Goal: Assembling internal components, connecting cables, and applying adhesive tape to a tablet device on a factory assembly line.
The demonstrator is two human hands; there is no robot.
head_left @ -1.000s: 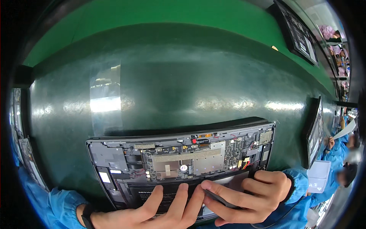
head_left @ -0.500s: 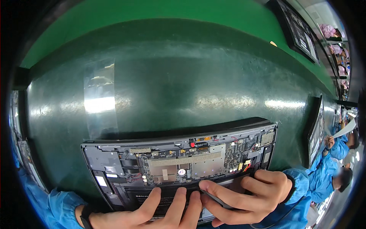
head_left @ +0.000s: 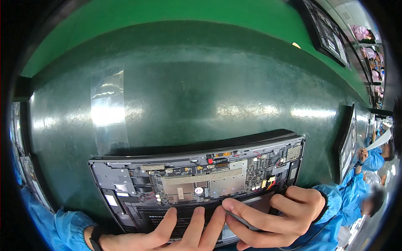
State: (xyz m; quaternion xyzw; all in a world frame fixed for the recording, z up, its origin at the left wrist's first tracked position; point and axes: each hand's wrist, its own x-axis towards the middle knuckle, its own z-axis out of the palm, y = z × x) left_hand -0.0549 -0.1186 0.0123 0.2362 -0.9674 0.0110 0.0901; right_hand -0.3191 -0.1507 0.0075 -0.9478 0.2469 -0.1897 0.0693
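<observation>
An opened flat device like a tablet or laptop (head_left: 121, 175) lies in front of me, its insides bare: a circuit board (head_left: 251, 167) with metal shields, wires, and a black battery (head_left: 157, 217) along the near side. My left hand (head_left: 184, 234) rests on the battery, fingers stretched and apart, one fingertip close to my right fingers. In my right hand (head_left: 280, 217) a slim dark grey tool (head_left: 243, 221) is pinched, its tip down at the battery's upper edge; its exact kind does not show. A red and yellow wire connector (head_left: 270, 183) sits just beyond that hand.
A clear tape strip (head_left: 107, 113) runs across the green worktop (head_left: 180, 96). Similar opened devices stand at the right (head_left: 346, 146), upper right (head_left: 326, 33) and left edge (head_left: 33, 180). A co-worker in blue (head_left: 354, 196) sits at the right, near a white sheet (head_left: 379, 140).
My right hand has shifted slightly right with the tool. The left hand's nearest fingertip has moved up and right, close to the right fingertips. The device stays almost in place.
</observation>
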